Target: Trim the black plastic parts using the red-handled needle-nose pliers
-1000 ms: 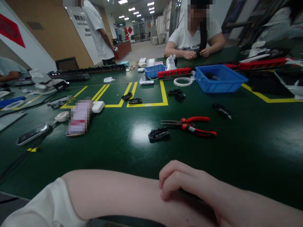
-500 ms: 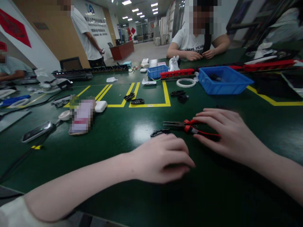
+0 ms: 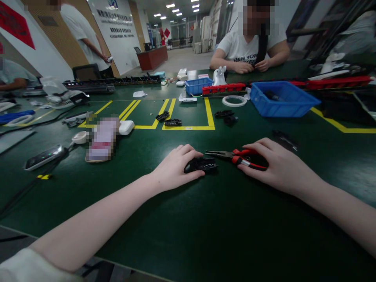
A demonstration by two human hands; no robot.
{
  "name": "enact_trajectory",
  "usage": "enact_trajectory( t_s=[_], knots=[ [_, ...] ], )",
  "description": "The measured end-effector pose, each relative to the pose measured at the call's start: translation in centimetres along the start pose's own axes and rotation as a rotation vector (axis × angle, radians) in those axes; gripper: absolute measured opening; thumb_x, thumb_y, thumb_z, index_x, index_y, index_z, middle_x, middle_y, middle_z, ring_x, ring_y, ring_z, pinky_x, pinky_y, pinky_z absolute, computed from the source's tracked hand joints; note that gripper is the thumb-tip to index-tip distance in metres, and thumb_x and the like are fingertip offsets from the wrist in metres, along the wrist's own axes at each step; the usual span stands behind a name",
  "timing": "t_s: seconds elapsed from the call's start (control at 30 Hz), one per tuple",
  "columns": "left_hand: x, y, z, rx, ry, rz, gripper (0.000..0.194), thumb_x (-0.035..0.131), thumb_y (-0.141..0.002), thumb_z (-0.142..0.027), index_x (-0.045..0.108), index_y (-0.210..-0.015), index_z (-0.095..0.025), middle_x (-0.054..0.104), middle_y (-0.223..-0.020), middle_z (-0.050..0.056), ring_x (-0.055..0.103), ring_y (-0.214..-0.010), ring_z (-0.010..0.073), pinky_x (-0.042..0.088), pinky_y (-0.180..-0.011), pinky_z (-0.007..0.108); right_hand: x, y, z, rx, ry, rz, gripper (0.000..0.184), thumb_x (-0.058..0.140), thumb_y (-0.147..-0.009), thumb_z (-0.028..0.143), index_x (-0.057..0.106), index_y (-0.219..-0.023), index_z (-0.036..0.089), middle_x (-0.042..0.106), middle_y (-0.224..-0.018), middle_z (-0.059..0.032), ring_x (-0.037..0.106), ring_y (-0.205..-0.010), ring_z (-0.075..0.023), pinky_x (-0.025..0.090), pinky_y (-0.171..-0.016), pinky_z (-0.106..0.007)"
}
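Observation:
My left hand is closed around one end of a black plastic part, thumb on the near side and fingers on the far side. The part's right end, with small ridges and clips, sticks out of the grip. My right hand holds red-handled needle-nose pliers by the handles, which are spread. Their slim jaws point left, just above the black part, nearly together at the tips. Another black part lies behind my right hand.
Several small black parts lie near the yellow tape lines. Farther back stand a blue bin, a tape roll and a red strip. At left are a phone, a white case and cables. A person sits across the table.
My left hand has moved left and away from me, and now grips the black part that lay on the table. The pliers' handles remain in my right hand, slightly shifted.

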State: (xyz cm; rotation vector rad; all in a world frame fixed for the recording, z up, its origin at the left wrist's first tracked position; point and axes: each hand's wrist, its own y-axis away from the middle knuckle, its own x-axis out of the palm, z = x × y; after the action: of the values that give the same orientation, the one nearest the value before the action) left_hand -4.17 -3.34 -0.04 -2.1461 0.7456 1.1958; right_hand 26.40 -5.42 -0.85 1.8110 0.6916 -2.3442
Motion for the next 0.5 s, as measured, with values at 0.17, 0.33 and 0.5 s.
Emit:
enact_trajectory(
  t_s=[0.17, 0.33, 0.5],
  knots=[
    [-0.04, 0.07, 0.45, 0.010, 0.065, 0.011, 0.035, 0.064, -0.091, -0.038, 0.060, -0.121, -0.020, 0.059, -0.115, 0.008, 0.055, -0.107, 0.0251, 0.049, -0.093, 0.043, -0.32, 0.55, 0.33, 0.038, -0.026, 0.001, 0.051, 0.062, -0.079, 0.063, 0.061, -0.106, 0.020, 0.064, -0.103, -0.0111, 0.065, -0.085, -0.0293, 0.056, -0.067, -0.045],
    [-0.13, 0.07, 0.90, 0.012, 0.163, 0.016, 0.034, 0.068, -0.089, -0.036, 0.062, -0.118, -0.020, 0.058, -0.113, 0.007, 0.056, -0.108, 0.0241, 0.048, -0.094, 0.041, -0.55, 0.83, 0.22, -0.014, -0.003, -0.116, 0.043, 0.066, -0.081, 0.053, 0.059, -0.111, 0.023, 0.067, -0.106, -0.0116, 0.065, -0.095, -0.0324, 0.055, -0.075, -0.050],
    [-0.29, 0.19, 0.92, -0.002, 0.254, 0.006, 0.035, 0.070, -0.087, -0.031, 0.062, -0.119, -0.020, 0.057, -0.113, 0.007, 0.057, -0.104, 0.0215, 0.049, -0.091, 0.038, -0.55, 0.94, 1.07, -0.180, -0.092, -0.189, 0.041, 0.069, -0.081, 0.045, 0.060, -0.115, 0.025, 0.070, -0.108, -0.0100, 0.065, -0.099, -0.0329, 0.052, -0.085, -0.053]
  ],
)
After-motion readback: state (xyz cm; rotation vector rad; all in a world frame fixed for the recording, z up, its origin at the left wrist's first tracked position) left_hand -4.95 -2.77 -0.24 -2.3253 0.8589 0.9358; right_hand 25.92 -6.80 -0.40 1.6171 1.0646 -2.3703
